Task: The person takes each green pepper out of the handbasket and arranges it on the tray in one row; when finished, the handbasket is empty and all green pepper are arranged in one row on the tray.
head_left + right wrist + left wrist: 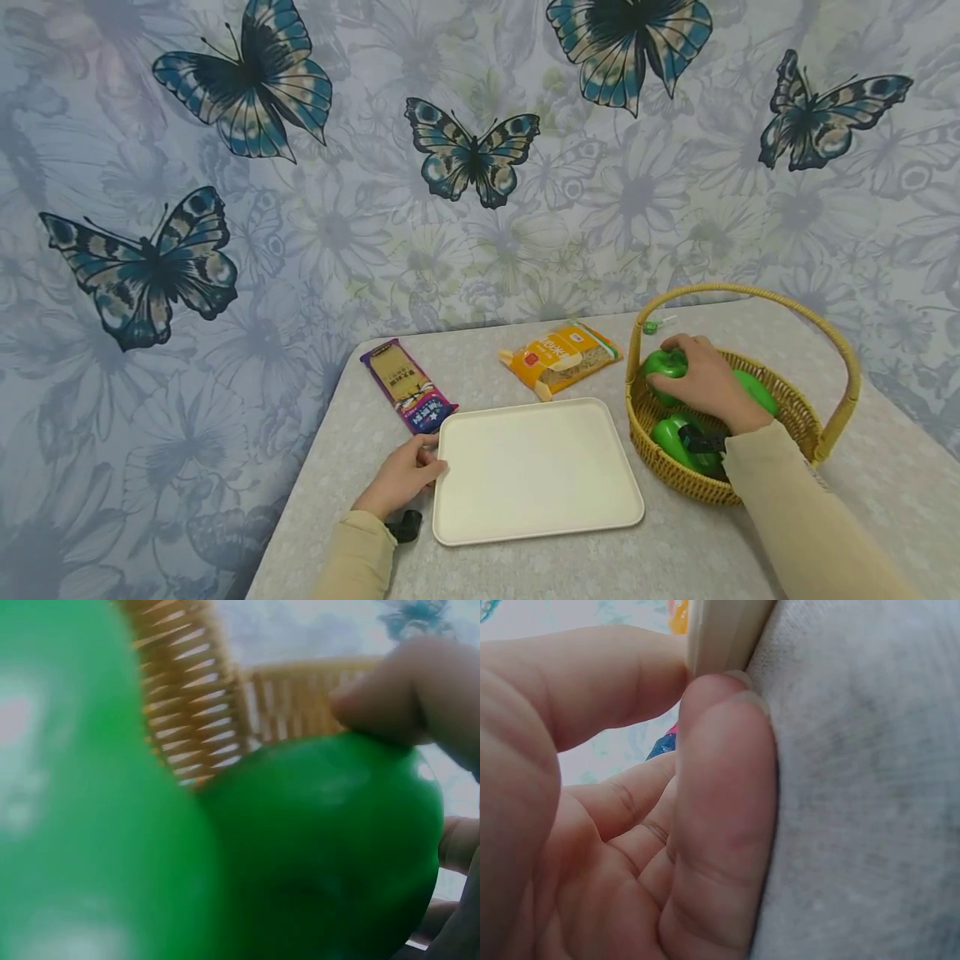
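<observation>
Head view: one cream rectangular tray, lying flat on a pale mottled table. One left hand at the tray's left side, pinching the rim between thumb and fingers; in the left wrist view the tray's edge meets the fingertips just above the table surface.

One woven basket, yellow-brown, with an arched handle, standing just beside the tray on its right. Contents: three glossy green peppers. One right hand reaches into the basket and grasps the far-left pepper; the right wrist view shows fingers against its top and side, that pepper within the basket. The near pepper lies partly behind a black wrist device; the right-hand pepper shows beyond the forearm.

One purple packet with a yellow panel, lying aslant by the tray's far-left corner; contact cannot be told. One orange packet, lying beyond the tray. One small green item, behind the basket, too small to identify. Backdrop: floral wall covering with blue-and-black butterflies.
</observation>
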{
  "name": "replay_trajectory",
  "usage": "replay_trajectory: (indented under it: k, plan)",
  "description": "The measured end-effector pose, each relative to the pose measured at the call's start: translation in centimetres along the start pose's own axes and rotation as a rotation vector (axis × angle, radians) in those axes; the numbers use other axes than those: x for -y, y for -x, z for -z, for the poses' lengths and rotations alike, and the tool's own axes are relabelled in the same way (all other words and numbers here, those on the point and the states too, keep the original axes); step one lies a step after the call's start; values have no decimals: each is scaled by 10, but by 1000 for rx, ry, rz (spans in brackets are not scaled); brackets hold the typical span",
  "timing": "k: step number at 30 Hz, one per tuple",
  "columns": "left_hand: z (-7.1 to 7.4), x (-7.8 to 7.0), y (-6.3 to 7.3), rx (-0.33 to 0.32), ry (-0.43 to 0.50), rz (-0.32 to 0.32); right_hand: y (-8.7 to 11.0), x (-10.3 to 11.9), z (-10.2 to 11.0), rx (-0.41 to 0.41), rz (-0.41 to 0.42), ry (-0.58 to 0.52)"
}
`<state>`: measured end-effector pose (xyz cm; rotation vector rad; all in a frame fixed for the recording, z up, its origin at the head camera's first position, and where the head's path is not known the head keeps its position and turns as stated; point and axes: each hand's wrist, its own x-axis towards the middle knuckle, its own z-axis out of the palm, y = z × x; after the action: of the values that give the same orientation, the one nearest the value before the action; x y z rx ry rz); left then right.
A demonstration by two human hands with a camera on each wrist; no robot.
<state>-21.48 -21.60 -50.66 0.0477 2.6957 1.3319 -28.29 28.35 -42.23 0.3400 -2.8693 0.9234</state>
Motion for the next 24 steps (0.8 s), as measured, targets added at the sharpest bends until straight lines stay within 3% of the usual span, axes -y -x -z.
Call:
replay_trajectory:
  k: [9, 17, 20, 24]
  plan:
    - [-1, 0, 1, 3, 14, 24, 19, 16, 16, -76, 20, -27]
    - [-1, -3, 2, 1, 12, 25, 46, 60, 24, -110, 70, -19]
    - [-1, -3, 3, 5, 12, 26, 51, 77, 21, -105, 123, -53]
    - [-1, -5, 3, 11, 16, 28, 47, 92, 0, -85, 195, -118]
